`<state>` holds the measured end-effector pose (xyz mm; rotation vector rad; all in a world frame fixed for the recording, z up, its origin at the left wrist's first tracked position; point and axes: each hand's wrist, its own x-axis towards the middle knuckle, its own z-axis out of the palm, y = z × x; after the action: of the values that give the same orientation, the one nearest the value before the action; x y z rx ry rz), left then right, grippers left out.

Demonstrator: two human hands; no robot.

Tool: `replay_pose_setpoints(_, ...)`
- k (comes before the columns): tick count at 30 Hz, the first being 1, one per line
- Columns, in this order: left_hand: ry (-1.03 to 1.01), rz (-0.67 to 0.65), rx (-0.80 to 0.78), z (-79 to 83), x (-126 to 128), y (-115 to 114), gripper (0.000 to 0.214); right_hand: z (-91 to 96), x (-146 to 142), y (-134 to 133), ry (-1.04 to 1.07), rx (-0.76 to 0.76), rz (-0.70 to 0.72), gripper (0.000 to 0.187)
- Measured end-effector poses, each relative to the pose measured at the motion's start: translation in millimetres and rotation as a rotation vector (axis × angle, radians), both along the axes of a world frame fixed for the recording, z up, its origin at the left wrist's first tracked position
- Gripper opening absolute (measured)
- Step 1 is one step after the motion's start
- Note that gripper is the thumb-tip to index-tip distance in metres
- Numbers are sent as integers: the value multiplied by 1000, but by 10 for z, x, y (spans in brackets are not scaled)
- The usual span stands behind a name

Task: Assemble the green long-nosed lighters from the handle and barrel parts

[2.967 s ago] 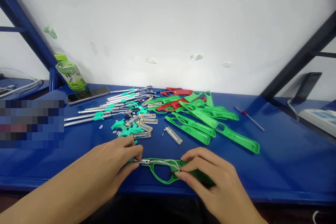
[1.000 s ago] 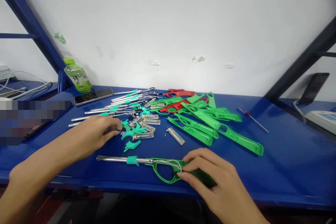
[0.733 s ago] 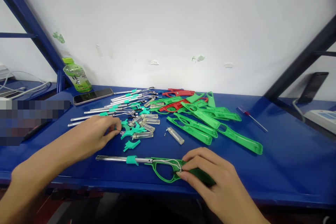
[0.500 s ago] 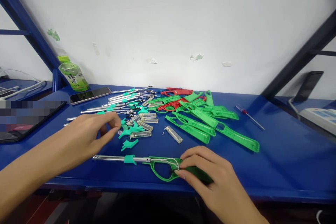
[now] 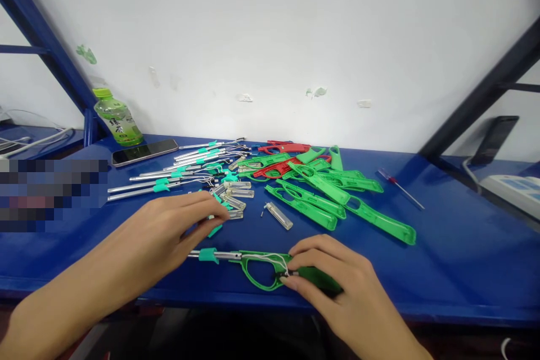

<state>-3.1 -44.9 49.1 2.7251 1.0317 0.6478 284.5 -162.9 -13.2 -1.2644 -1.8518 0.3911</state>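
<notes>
Grip of right hand (image 5: 337, 284) held the green handle shell (image 5: 257, 275) down at the tabletop (image 5: 442, 281) front edge, metal tube (image 5: 230, 256) sticking out leftward. Left hand (image 5: 169, 236) hovered just behind the tube, beside a teal plastic piece (image 5: 214, 230), grip pinched narrow; couldn't tell on what.

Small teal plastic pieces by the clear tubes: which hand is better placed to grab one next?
Left, probably. The left hand has its fingertips right at the small teal plastic pieces; the right hand is laid over the green plastic handle shell, farther from them.
</notes>
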Motion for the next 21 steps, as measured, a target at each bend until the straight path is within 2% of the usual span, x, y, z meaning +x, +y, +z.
replay_pose_setpoints(2,23,-36,25,-9,-71,77,40,3,1,-2,4,-4,4,7)
replay_pose_setpoints(4,58,-18,36,-24,-134,142,40,4,1,-3,9,-13,7,8)
replay_pose_setpoints(9,119,-22,-5,-59,-197,209,38,6,-2,-6,12,-33,8,8)
replay_pose_setpoints(15,95,-18,39,-104,-173,211,39,-1,2,-9,16,-43,14,8)
replay_pose_setpoints(21,118,-113,61,-196,-59,110,35,-7,6,-16,12,-42,22,7)
